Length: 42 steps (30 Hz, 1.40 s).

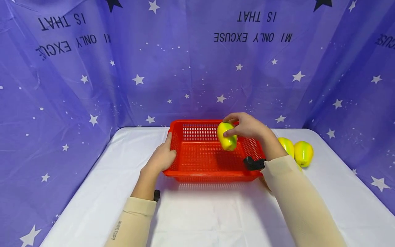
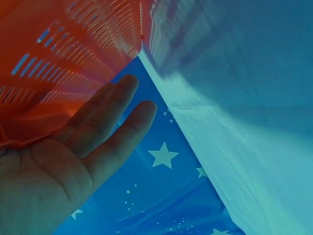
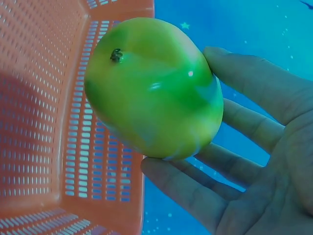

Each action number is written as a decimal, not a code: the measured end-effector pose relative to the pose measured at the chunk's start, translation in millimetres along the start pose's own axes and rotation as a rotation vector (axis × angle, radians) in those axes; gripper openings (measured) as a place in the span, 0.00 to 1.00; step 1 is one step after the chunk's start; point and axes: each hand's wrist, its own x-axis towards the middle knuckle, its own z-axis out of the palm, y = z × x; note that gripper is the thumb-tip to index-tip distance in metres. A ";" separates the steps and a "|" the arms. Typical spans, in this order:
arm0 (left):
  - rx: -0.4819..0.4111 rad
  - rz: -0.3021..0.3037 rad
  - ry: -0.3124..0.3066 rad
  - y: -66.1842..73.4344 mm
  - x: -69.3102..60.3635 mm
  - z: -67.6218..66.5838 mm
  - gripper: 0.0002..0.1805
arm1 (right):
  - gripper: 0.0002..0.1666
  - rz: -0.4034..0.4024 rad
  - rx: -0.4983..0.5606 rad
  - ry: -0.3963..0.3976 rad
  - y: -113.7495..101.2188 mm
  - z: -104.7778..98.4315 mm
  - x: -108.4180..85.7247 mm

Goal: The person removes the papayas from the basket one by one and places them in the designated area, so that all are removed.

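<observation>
My right hand (image 1: pixel 247 125) holds a yellow-green mango-like fruit (image 1: pixel 226 136) over the right back part of a red plastic basket (image 1: pixel 197 174). In the right wrist view the fruit (image 3: pixel 151 88), with a small dark stem spot, sits between thumb and fingertips, above the slotted wall. My left hand (image 1: pixel 161 157) grips the basket's left rim, its thumb over the edge. Outside the wall, the left wrist view shows several fingers (image 2: pixel 122 132) stretched out below the rim. Inside the basket only the bare slotted floor shows.
To the right of the basket lie more yellow-green fruits (image 1: pixel 303 153), partly hidden behind my right forearm. A brownish edge (image 1: pixel 265 185) shows beneath that arm. White cloth (image 1: pixel 210 212) covers the table, and purple star-printed curtains (image 1: pixel 197 68) enclose its back and sides.
</observation>
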 end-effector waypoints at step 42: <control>-0.020 0.006 -0.011 -0.7 -0.2 -2.2 0.44 | 0.45 0.136 -0.028 0.040 80.3 -75.2 -79.1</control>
